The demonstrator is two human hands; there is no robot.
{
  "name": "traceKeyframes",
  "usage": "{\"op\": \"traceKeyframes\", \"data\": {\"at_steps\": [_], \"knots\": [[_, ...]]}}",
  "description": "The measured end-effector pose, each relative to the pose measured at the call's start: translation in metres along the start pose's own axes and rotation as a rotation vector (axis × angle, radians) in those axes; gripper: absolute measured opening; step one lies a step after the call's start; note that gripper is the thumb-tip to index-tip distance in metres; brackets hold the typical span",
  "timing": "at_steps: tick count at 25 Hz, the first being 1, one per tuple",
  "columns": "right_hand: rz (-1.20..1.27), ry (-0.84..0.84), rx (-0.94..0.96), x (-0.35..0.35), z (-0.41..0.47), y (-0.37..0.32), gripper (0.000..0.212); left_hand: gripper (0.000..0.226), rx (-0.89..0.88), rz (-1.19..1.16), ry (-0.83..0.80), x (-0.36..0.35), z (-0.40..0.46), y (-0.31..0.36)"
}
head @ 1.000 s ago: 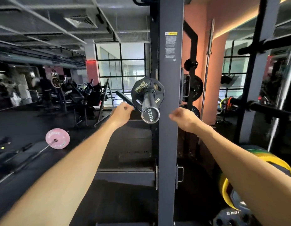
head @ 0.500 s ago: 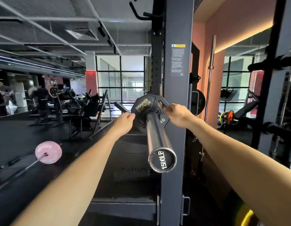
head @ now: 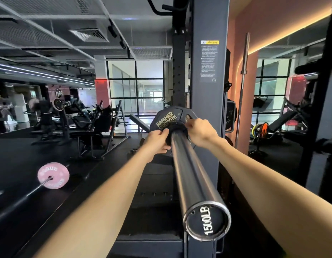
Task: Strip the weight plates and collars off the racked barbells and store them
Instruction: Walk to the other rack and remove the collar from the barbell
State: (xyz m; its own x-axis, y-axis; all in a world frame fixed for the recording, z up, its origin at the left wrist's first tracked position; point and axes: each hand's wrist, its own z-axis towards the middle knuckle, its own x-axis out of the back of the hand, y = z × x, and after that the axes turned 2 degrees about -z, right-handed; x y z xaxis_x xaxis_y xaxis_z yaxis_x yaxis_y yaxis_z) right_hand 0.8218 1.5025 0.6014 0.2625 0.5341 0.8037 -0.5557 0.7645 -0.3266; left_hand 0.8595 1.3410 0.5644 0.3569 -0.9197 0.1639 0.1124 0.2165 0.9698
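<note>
A racked barbell's steel sleeve point(head: 191, 172) runs toward me, its end cap marked 1500LB. A black Hammer Strength plate point(head: 166, 118) sits far down the sleeve against the rack. A black collar point(head: 175, 128) hugs the sleeve just in front of the plate. My left hand point(head: 156, 141) grips the collar's left side with curled fingers. My right hand point(head: 200, 132) grips its right side, fingers reaching to the plate's face. The collar is mostly hidden by both hands.
The dark rack upright point(head: 208, 108) stands right behind the sleeve. A pink Rogue plate point(head: 53, 175) on a barbell lies on the floor at left. Benches and machines point(head: 90, 127) fill the left background. Another bar point(head: 243, 86) stands upright against the orange wall.
I have stepped closer, so the sleeve end looms larger. Both hands moved from the plate's edges inward onto the collar at the sleeve.
</note>
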Motion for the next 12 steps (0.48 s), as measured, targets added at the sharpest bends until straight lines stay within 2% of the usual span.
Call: {"op": "traceKeyframes", "data": {"at_steps": [3, 6, 9, 12], "knots": [[0.076, 0.005, -0.057, -0.012, -0.002, 0.012, 0.023, 0.028, 0.047, -0.07, 0.012, 0.0, -0.002, 0.007], [0.269, -0.014, -0.15, -0.031, -0.016, 0.023, 0.032, 0.031, 0.103, -0.127, -0.026, 0.001, 0.0, 0.013], [0.336, -0.047, -0.2, -0.025, -0.009, 0.022, 0.031, 0.024, 0.084, -0.128, -0.022, 0.0, 0.0, 0.017], [0.308, -0.085, -0.245, -0.006, 0.002, 0.012, 0.067, 0.019, 0.046, -0.045, -0.03, -0.009, 0.002, 0.023]]}}
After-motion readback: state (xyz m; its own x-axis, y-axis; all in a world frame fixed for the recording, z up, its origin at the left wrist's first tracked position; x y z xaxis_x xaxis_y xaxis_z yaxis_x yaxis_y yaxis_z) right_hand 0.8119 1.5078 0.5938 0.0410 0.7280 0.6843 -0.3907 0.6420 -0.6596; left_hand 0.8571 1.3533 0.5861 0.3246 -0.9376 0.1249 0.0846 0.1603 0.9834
